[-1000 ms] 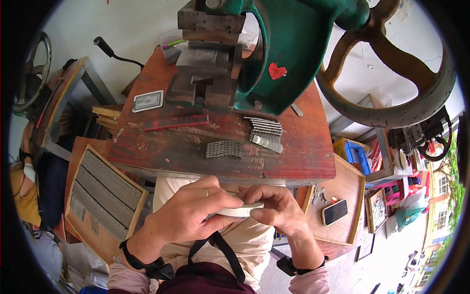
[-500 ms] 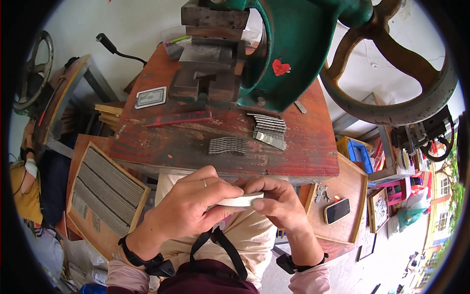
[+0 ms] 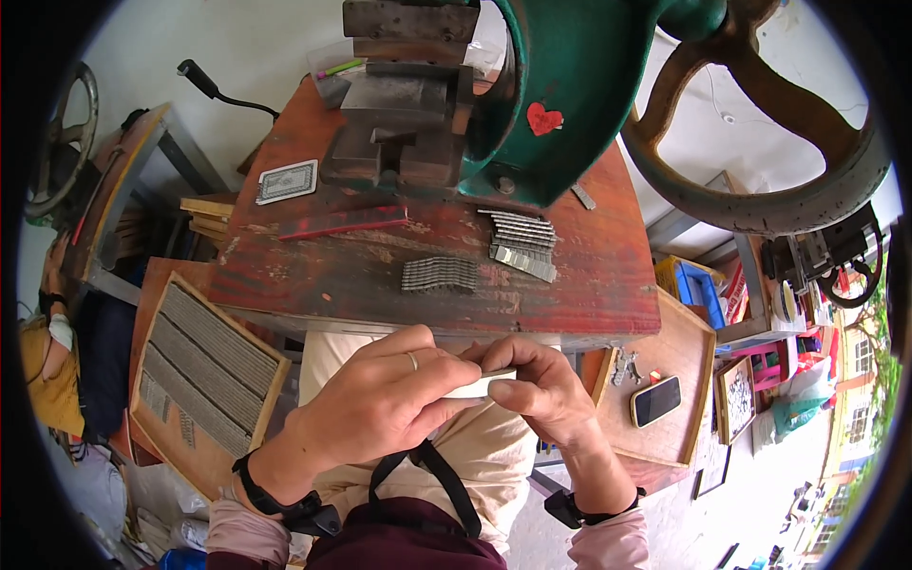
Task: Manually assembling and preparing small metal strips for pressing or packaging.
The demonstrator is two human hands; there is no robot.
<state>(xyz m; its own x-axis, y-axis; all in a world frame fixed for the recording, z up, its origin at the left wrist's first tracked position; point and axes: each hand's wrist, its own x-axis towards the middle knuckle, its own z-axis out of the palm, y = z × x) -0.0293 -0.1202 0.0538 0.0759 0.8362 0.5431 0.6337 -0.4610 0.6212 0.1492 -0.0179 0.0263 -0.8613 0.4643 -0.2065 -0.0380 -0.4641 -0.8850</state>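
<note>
Over my lap, just in front of the bench's front edge, my two hands grip a small flat whitish piece (image 3: 481, 385) between them. My left hand (image 3: 375, 391) closes on its left end with fingers laid across it. At the other end, my right hand (image 3: 541, 394) pinches it, thumb on its near side and fingers curled behind. Fingers cover both ends, so its full shape and material are hidden. Nearest to my hands on the red wooden bench (image 3: 351, 306) lies a row of thin grey metal strips (image 3: 439, 275). Further right sits a second fanned stack of metal strips (image 3: 522, 239).
A green hand press (image 3: 579, 114) with a large handwheel (image 3: 760, 214) stands on the bench. Near it lie a red bar (image 3: 344, 221) and a playing card (image 3: 287, 181). Trays flank me: strip-filled (image 3: 277, 380) left, phone-bearing (image 3: 608, 375) right. A co-worker's arm (image 3: 59, 332) shows far left.
The whitish piece has tilted slightly, showing more of its broad face, and my hands have shifted a little with it. Both hands keep their grip. The view has moved slightly.
</note>
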